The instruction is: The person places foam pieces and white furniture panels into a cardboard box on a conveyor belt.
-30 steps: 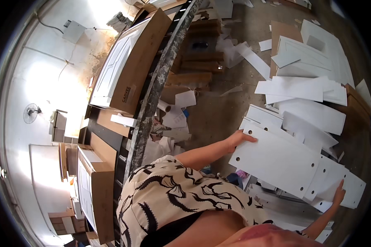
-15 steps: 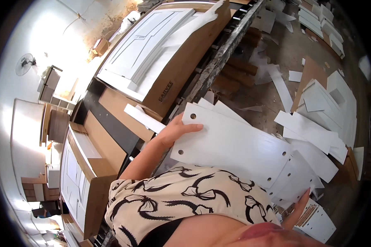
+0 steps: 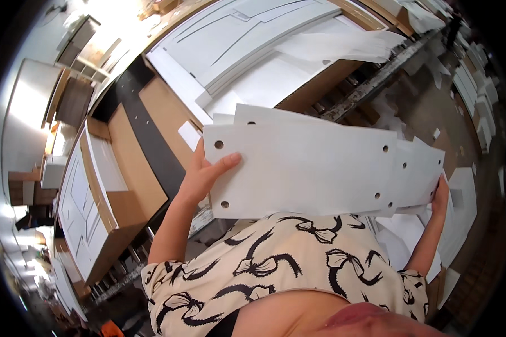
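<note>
We see a stack of white flat panels held up level in front of the chest, running left to right. The top panel is roughly rectangular with small round holes near its left and right ends. More panels show staggered beneath it, sticking out at the right end and along the far edge. The left end sits higher, the stack tilting slightly down to the right.

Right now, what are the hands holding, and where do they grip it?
A stack of white boards with holes, gripped at both short ends: left hand on one, right hand on the other.
</note>
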`<state>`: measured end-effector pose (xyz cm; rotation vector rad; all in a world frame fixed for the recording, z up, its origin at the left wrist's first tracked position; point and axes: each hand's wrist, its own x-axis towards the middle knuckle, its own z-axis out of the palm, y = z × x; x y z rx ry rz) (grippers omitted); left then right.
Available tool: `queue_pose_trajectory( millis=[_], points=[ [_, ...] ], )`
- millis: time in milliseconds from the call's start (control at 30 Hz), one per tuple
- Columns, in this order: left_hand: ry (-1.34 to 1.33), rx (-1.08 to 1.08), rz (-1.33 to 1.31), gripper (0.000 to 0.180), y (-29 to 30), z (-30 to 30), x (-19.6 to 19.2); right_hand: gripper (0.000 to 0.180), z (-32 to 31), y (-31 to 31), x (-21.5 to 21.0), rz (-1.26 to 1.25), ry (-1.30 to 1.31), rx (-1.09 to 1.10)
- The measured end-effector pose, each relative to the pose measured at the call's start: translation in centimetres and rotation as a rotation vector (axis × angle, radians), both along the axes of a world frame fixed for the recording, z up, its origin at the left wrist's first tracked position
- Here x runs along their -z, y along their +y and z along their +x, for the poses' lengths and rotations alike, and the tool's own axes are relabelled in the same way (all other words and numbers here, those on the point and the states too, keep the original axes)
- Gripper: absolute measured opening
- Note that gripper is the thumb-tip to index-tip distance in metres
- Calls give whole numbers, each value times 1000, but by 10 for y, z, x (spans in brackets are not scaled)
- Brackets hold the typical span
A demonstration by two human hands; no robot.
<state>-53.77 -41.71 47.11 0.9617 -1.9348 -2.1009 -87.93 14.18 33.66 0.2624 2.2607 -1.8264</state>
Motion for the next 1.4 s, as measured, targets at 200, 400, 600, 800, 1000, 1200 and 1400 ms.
queue_pose_trajectory(
  millis=[200,400,600,800,1000,1200,1400],
  points=[
    [126,-261,-15,58,-25,-48,-44,44,-274,-141,-159,335,366,-391],
    [12,-404,-94,56,-104,-108,-41,43,-462,-348,-179,604,687,-791],
    [-127,-530,86,63,-88,-104,25,39,-468,-447,-90,574,584,-1023],
    [-233,-606,231,48,-77,-102,41,41,-443,-464,-41,653,550,-1140],
    [-386,-709,95,54,-107,-109,83,37,-439,-508,-31,601,243,-1165],
    [-595,-796,-1,59,-80,-104,38,36,-408,-481,-24,621,222,-1163],
    [-486,-726,-138,70,-64,-81,56,37,-365,-466,-49,776,308,-1118]
  ],
)
